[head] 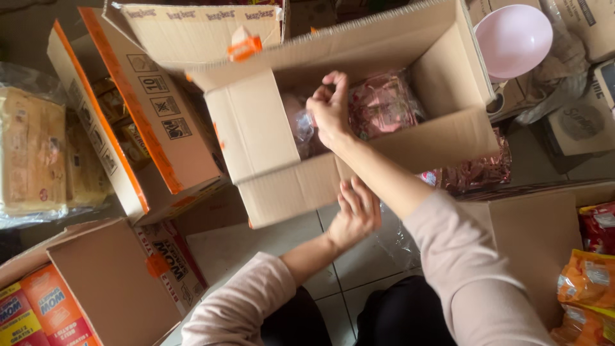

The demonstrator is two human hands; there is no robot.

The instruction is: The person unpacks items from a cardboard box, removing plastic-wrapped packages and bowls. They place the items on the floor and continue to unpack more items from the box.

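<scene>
Head view: open cardboard box (pixel 269 147) on tiled floor (pixel 359 269), flaps spread so inside is reachable. Right hand (pixel 330 106) reaches in over near wall, fingers pinched on clear wrap of pink snack packs (pixel 382 106) lying inside box. Left hand (pixel 354 214) flat against box's near outer wall, fingers spread, gripping nothing, likely bracing box. Pink bowl (pixel 512 40) beyond far flap.

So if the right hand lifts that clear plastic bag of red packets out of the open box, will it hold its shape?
Probably not. The clear plastic bag bunches where the right hand pinches it, so it looks floppy and may sag. Its glossy film may be slippery.
</scene>
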